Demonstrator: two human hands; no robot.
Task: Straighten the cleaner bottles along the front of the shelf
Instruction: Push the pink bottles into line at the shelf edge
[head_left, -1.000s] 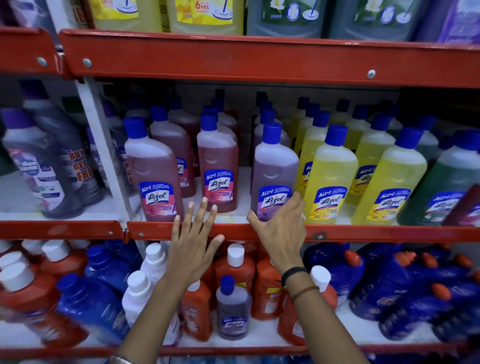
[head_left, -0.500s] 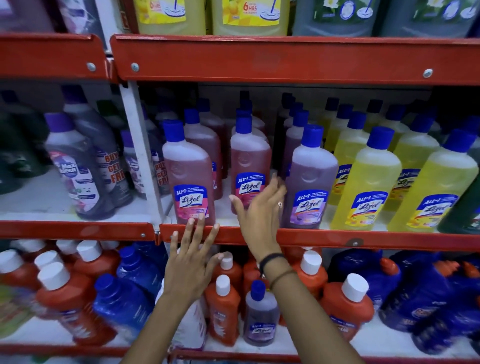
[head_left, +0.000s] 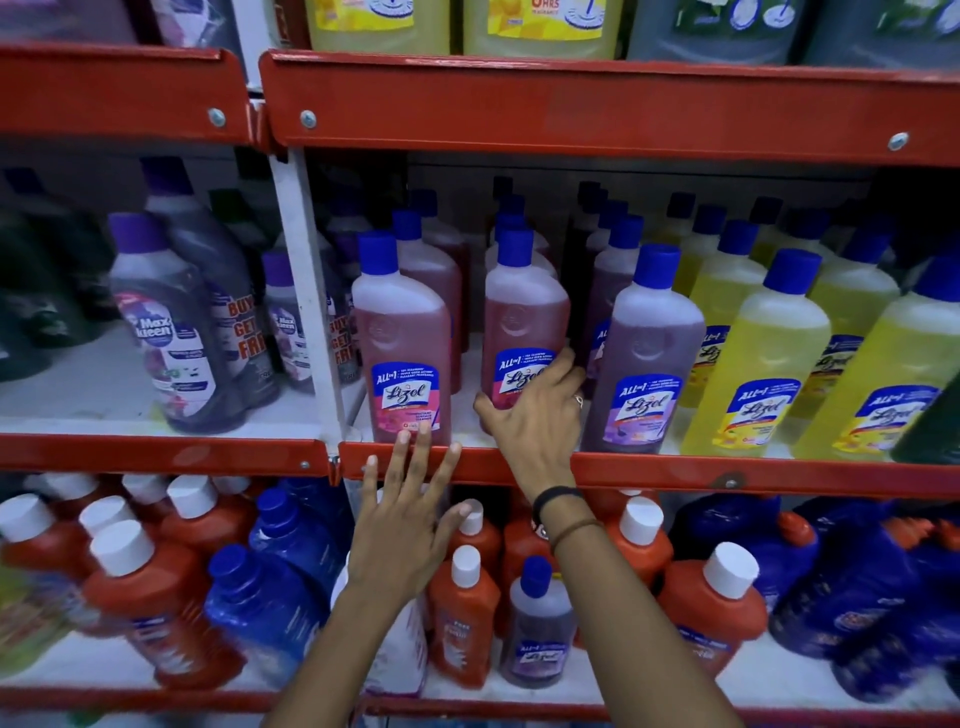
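Bottles in hand: the second pink Lizol bottle (head_left: 522, 332), centre of the frame, stands set back from the shelf lip, behind the line of its neighbours.
Right hand: the right hand (head_left: 540, 415) has left the purple Lizol bottle (head_left: 644, 358), where it rested a second ago, and now wraps the lower label of the second pink bottle, thumb on the bottle's left side, fingers curled round its right edge.
Left hand: the left hand (head_left: 405, 519) is spread flat, grasping nothing, in the lower centre of the frame; its fingertips (head_left: 423, 434) overlap the red shelf lip (head_left: 675, 470) and the foot of the front pink bottle (head_left: 402, 353), just as they hovered a moment back.
Front row: the front pink bottle and the purple bottle stand upright near the lip; the yellow bottles (head_left: 769, 364) at right of centre line up beside them.
What changed: the grip has passed from one bottle to the next one leftward, and the view has slid so the white upright (head_left: 306, 291) now sits left of centre.
Meaning for the task: I judge the purple bottle finished and the recessed pink one the step in hand; it wants drawing forward until it is level with its neighbours.
Risk: bottles stand close behind it, so a crooked pull might knock them.
Remaining: the bottles at far right are partly cut off, so I cannot tell their state.
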